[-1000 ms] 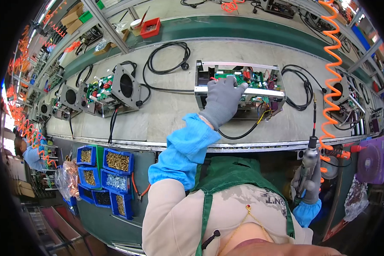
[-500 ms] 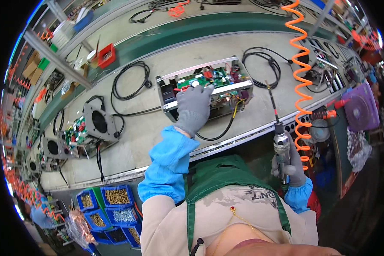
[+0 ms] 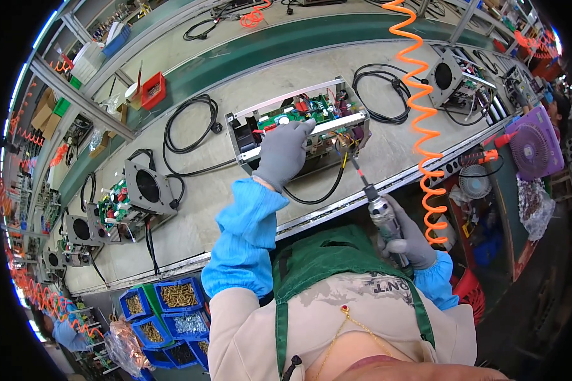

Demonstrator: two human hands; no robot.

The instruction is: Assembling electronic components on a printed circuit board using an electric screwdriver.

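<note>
A metal case point(image 3: 338, 124) with its top uncovered lies on the bench, showing a green circuit board point(image 3: 324, 106), coloured wires and a black fan side. My left hand point(image 3: 283, 154), in a grey glove, is closed over the near rail of this case; some of its fingertips are hidden. In my gloved right hand point(image 3: 408, 238) is a silver power screwdriver point(image 3: 383, 216), gripped around its body. Its long thin bit slants up and left toward the case's near right corner, by a yellow and black cable point(image 3: 340, 174). Contact at the bit's tip cannot be made out.
Coiled black cables point(image 3: 194, 124) lie beside the case. Similar units with fans point(image 3: 147, 183) stand at left. An orange spiral hose point(image 3: 426, 127) hangs on the right. Blue bins point(image 3: 179, 294) of screws sit below the bench edge. A red box point(image 3: 153, 91) stands at the back left.
My right hand has brought the screwdriver left and tilted its bit toward the case. My left hand stays at the near rail, its fingers slightly shifted.
</note>
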